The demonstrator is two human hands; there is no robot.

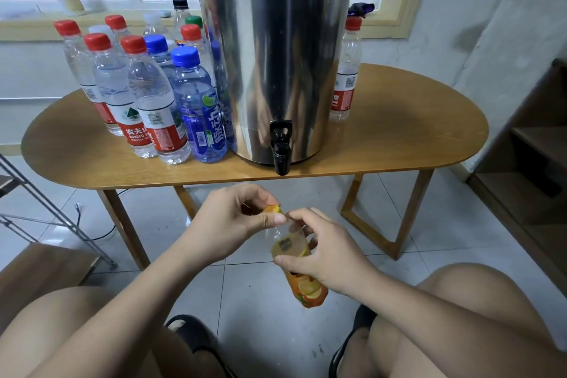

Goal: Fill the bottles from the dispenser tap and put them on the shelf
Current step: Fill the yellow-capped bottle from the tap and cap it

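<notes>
- Bottle with an orange fruit label hangs tilted below the table edge, short of the dispenser tap; right hand fingers curl round its body.
- Left hand thumb and forefinger pinch the orange cap at the neck; whether it is threaded on cannot be told.
- Risk: a loosened cap could slip from the pinch onto the tiled floor.
- Risk: a tilted mouth could miss the tap's stream and wet the floor.

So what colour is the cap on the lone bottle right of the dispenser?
Red; the cap shows best in the head view.
</notes>
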